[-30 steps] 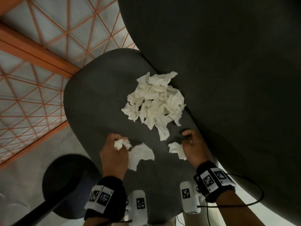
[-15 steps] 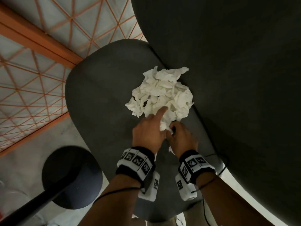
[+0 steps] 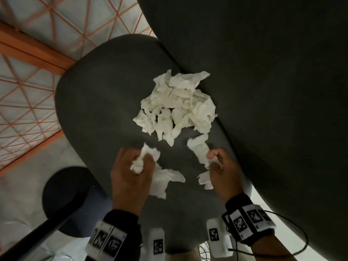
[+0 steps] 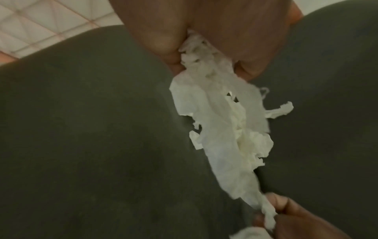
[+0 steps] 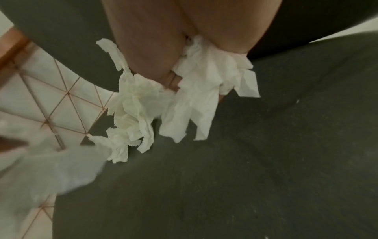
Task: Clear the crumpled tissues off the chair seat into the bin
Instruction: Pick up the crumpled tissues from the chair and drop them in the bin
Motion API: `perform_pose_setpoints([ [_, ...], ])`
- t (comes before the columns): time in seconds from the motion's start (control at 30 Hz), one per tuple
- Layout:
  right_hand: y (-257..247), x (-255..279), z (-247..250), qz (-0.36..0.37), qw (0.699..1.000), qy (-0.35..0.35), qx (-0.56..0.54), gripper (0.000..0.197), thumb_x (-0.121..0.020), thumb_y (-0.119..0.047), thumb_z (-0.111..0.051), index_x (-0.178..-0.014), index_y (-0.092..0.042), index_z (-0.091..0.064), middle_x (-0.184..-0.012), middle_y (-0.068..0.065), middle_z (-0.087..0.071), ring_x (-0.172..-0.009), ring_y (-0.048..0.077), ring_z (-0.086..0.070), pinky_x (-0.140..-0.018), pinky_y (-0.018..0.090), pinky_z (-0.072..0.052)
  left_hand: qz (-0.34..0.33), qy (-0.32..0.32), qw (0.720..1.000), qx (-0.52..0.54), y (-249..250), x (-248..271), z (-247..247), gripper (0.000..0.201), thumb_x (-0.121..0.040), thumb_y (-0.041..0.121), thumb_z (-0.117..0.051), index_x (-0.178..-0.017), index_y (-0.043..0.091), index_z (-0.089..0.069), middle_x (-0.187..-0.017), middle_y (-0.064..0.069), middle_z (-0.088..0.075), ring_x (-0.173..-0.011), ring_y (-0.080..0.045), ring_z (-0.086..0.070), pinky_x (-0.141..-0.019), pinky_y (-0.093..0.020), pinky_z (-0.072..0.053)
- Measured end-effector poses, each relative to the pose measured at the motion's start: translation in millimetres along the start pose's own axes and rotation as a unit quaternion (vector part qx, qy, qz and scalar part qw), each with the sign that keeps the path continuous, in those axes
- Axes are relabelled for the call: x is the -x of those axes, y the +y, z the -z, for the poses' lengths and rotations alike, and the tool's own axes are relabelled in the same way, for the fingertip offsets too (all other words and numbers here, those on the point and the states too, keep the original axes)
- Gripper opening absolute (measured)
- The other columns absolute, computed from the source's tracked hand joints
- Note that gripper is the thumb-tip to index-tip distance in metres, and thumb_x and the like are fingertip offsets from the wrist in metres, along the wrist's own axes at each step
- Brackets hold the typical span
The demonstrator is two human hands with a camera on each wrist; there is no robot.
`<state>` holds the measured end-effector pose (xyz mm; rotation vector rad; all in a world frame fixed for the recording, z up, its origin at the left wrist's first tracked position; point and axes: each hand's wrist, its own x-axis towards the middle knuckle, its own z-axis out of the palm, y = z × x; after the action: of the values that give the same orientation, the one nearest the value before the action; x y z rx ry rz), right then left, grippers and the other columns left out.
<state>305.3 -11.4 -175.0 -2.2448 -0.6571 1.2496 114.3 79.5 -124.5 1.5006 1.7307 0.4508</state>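
A heap of crumpled white tissues lies on the dark grey chair seat, against the chair back. My left hand grips a bunch of tissue, more of it trailing below the palm. My right hand grips another tissue, a piece hanging under it. Both hands are over the seat's near part, just short of the heap. The left wrist view shows fingers pinching a tissue. The right wrist view shows fingers round tissues.
A round black bin stands on the floor at the lower left, beside the seat, with a dark bar across it. An orange-latticed panel is to the left. The chair back fills the right.
Half a second ago both hands were together at the heap's near edge. They have drawn back and apart, each with tissue pulled from the heap.
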Motion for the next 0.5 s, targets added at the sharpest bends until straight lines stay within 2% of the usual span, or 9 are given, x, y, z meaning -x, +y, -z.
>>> perform_pose_setpoints([
  [0.07,-3,4,6,-0.021,1.0,-0.004,-0.014,0.019,-0.087,-0.005,-0.051,-0.078,-0.021,-0.056,-0.068,-0.007,-0.059,-0.06,0.006,-0.058,-0.048,0.011,-0.043,0.037,-0.01,0.999,0.018,-10,8,5,0.022,-0.085,0.008,-0.067,-0.073,0.021,-0.054,-0.08,0.006,-0.059,-0.069,-0.003,-0.059,-0.058,-0.013,-0.046],
  [0.1,-4,4,8,-0.04,0.999,-0.01,-0.012,0.016,-0.088,-0.012,-0.054,-0.074,-0.02,-0.055,-0.064,-0.006,-0.058,-0.054,0.004,-0.057,-0.044,0.011,-0.041,0.055,-0.018,0.998,0.03,-14,11,5,0.018,-0.085,0.006,-0.068,-0.075,0.019,-0.059,-0.08,0.006,-0.063,-0.071,-0.004,-0.062,-0.061,-0.018,-0.051],
  [0.17,-5,3,12,-0.056,0.998,-0.01,-0.005,0.024,-0.086,-0.021,-0.06,-0.066,-0.015,-0.05,-0.057,-0.003,-0.056,-0.046,0.002,-0.052,-0.041,0.01,-0.037,0.077,-0.033,0.996,0.041,-17,13,0,0.016,-0.086,0.005,-0.068,-0.076,0.017,-0.062,-0.077,0.006,-0.069,-0.071,-0.006,-0.067,-0.063,-0.024,-0.055],
  [0.23,-4,1,14,-0.04,0.999,0.013,0.011,0.034,-0.083,-0.015,-0.065,-0.058,-0.012,-0.042,-0.053,0.0,-0.047,-0.045,0.001,-0.046,-0.045,0.008,-0.037,0.063,-0.065,0.996,0.023,-14,10,-10,0.02,-0.085,0.006,-0.069,-0.077,0.022,-0.06,-0.072,0.007,-0.068,-0.068,-0.006,-0.066,-0.06,-0.022,-0.054],
  [0.3,-4,-3,15,-0.024,0.999,0.03,0.023,0.038,-0.08,-0.001,-0.061,-0.056,-0.014,-0.036,-0.055,-0.001,-0.041,-0.048,0.001,-0.044,-0.051,0.005,-0.037,0.052,-0.125,0.991,0.006,-13,1,-25,0.018,-0.085,0.01,-0.067,-0.091,0.025,-0.06,-0.075,0.009,-0.066,-0.069,-0.006,-0.064,-0.061,-0.021,-0.051],
  [0.37,-6,-8,14,-0.005,0.998,0.038,0.046,0.034,-0.077,0.007,-0.056,-0.059,-0.015,-0.038,-0.065,-0.001,-0.044,-0.057,0.004,-0.044,-0.057,0.003,-0.036,0.069,-0.171,0.983,-0.01,-17,-10,-44,0.025,-0.088,0.019,-0.065,-0.11,0.028,-0.058,-0.083,0.013,-0.066,-0.073,-0.003,-0.064,-0.07,-0.022,-0.05],
  [0.43,-9,-14,12,0.01,0.997,0.047,0.066,0.024,-0.075,0.007,-0.053,-0.068,-0.015,-0.047,-0.079,0.0,-0.05,-0.07,0.012,-0.048,-0.062,0.005,-0.035,0.092,-0.167,0.981,-0.036,-22,-22,-63,0.035,-0.088,0.034,-0.065,-0.121,0.029,-0.054,-0.092,0.011,-0.065,-0.085,-0.011,-0.066,-0.081,-0.029,-0.052],
  [0.5,-12,-21,9,0.017,0.997,0.052,0.05,0.023,-0.076,0.005,-0.051,-0.08,-0.018,-0.053,-0.085,-0.002,-0.057,-0.078,0.014,-0.054,-0.068,0.016,-0.041,0.117,-0.135,0.982,-0.059,-25,-34,-78,0.04,-0.085,0.045,-0.066,-0.119,0.027,-0.054,-0.096,0.005,-0.065,-0.087,-0.018,-0.064,-0.083,-0.033,-0.053],
])
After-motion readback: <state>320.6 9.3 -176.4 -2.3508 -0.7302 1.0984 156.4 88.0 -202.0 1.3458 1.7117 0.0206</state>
